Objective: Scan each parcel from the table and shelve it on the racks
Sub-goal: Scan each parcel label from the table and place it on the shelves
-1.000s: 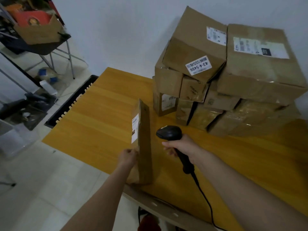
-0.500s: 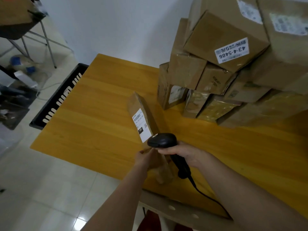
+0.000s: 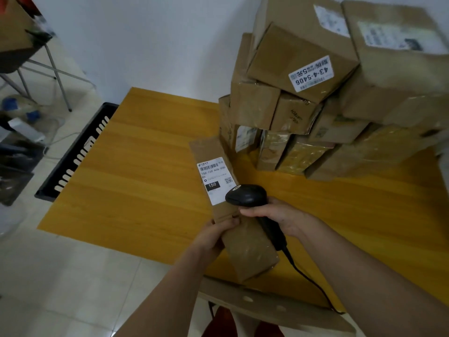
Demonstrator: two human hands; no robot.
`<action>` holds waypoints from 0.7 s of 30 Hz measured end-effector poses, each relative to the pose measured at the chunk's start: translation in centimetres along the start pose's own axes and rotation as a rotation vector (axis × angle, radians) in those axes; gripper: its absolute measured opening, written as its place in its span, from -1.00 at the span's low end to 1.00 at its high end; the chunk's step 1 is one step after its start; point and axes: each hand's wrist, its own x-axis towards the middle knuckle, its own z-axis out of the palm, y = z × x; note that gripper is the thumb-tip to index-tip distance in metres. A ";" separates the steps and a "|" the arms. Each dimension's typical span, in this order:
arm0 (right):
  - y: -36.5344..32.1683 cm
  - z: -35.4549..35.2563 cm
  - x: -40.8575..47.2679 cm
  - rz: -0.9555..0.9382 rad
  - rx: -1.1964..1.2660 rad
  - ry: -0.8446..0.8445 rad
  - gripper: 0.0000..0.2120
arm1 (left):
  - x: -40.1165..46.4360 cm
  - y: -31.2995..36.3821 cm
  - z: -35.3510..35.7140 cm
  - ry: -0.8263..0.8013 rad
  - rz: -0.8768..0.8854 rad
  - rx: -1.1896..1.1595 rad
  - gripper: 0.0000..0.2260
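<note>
Left hand gripped long parcel, right hand clamped scanner nearly touching label; too close, scan could misread.

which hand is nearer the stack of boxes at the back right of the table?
Right. The right hand, gripping the scanner, sits just in front of the stack of boxes. The left hand holds the long parcel lower and further left.

Both forearms reach forward, left hand and right hand each curled in a grip.
</note>
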 end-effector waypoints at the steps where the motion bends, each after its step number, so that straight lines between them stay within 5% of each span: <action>1: -0.1 -0.1 -0.4 -0.002 -0.008 0.009 -0.51 | -0.2 0.0 0.0 -0.031 0.002 -0.015 -0.37; 5: -0.2 -0.6 -2.1 -0.022 -0.052 0.016 -0.42 | -1.1 0.4 0.1 -0.075 -0.023 0.058 -0.24; 10: 0.2 -1.3 -4.3 -0.041 -0.200 0.062 -0.30 | -2.6 1.0 1.0 -0.175 -0.087 0.267 -0.35; 15: 0.6 -2.8 -8.4 -0.060 -0.214 0.044 -0.47 | -4.0 0.1 3.4 -0.282 -0.141 0.272 -0.40; 21: 2.6 -5.4 -13.8 -0.128 -0.135 0.149 -0.45 | -6.4 -2.2 8.2 -0.377 -0.182 0.350 -0.38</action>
